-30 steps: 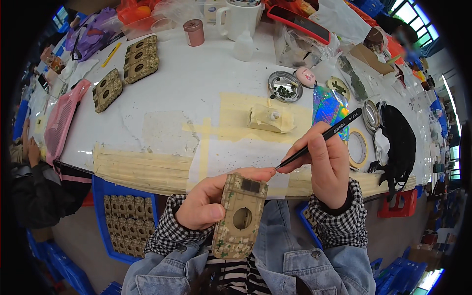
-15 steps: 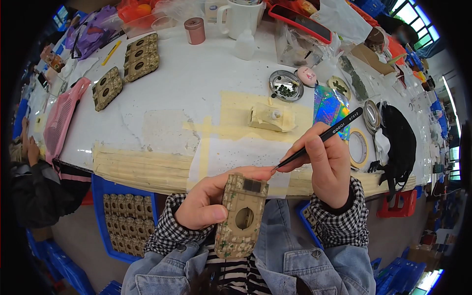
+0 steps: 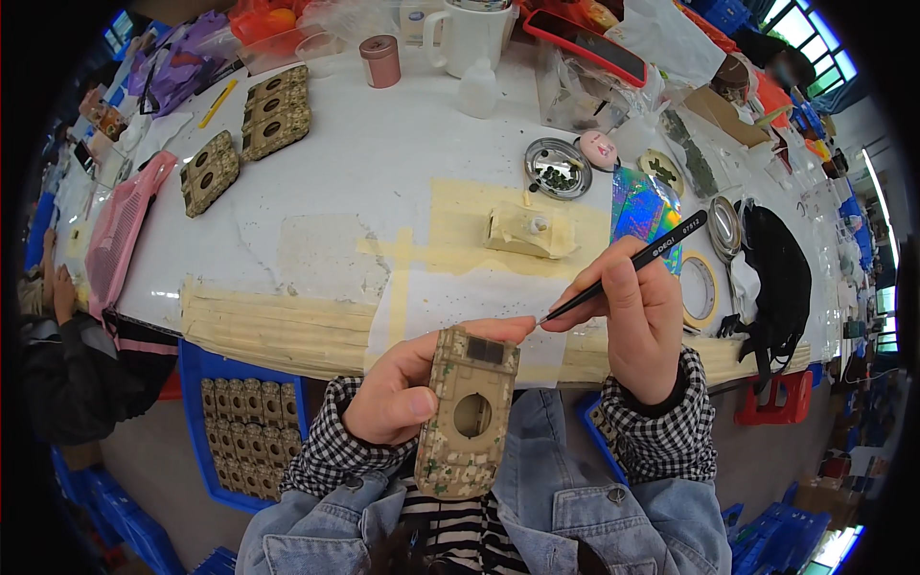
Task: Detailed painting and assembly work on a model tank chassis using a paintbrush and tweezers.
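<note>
My left hand (image 3: pixel 395 385) grips a camouflage-painted toy tank hull (image 3: pixel 462 450) by its left side, thumb along the edge and forefinger stretched past its far end. The hull is held above my lap, its round hole and dark grille facing up. In my right hand (image 3: pixel 637 321) is a pair of black tweezers (image 3: pixel 623 270), held like a pen. Their tips meet my left fingertip; anything tiny between them is too small to make out. Beyond the hands lies a white paper sheet (image 3: pixel 441 302) dotted with small specks.
A tape-covered block (image 3: pixel 529 230) stands behind the sheet. Near it are a round metal dish (image 3: pixel 544 184) with dark green bits, a tape roll (image 3: pixel 698 287) and a black bag (image 3: pixel 776 278). More camouflage hulls (image 3: pixel 276 113) lie far left. A blue crate (image 3: pixel 196 460) of hulls sits below the table edge.
The hull has shifted slightly up and left in my left hand's grip. The tweezer tips remain at the left forefinger, with the right hand barely moved.
</note>
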`<state>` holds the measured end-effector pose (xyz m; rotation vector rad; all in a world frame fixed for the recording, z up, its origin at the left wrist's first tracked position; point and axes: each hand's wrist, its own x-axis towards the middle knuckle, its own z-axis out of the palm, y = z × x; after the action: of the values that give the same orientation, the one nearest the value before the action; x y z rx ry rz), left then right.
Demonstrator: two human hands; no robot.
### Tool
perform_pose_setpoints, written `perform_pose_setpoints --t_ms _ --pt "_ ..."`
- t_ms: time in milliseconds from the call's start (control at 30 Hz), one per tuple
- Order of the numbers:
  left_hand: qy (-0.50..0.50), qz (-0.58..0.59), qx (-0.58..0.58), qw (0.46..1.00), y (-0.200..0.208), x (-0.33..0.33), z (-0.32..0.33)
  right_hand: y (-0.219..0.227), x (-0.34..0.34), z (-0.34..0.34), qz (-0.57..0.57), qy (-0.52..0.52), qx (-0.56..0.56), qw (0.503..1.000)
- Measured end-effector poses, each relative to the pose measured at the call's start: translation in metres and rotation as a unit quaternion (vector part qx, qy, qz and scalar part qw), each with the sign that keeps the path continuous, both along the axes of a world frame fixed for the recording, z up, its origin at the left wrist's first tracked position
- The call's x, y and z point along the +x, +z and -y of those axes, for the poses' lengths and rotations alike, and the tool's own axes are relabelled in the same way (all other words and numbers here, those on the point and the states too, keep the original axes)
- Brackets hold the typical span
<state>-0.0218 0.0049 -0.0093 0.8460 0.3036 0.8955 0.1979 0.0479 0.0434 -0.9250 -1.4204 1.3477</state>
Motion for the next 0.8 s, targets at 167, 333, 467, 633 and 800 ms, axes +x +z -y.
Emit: perform_pose_setpoints --t_ms 167,333,467,633,800 --pt "0.031 0.044 -0.077 0.996 0.008 0.003 0.001 0.002 -0.003 0.005 -0.036 -0.055 0.04 0.997" --pt "0.061 0.205 -0.141 0.967 -0.003 0.013 0.002 0.005 -0.015 0.022 -0.065 -0.066 0.118 0.989" --pt "0.156 0.095 -0.178 0.967 0.009 0.022 0.003 -0.004 -0.023 0.024 -0.053 -0.061 0.172 0.982" --pt "0.133 0.106 -0.184 0.968 0.006 0.018 0.003 -0.006 -0.029 0.028 -0.07 -0.043 0.164 0.983" --pt "0.132 0.111 -0.182 0.968 0.008 0.019 0.003 -0.009 -0.03 0.029 -0.073 -0.034 0.154 0.985"
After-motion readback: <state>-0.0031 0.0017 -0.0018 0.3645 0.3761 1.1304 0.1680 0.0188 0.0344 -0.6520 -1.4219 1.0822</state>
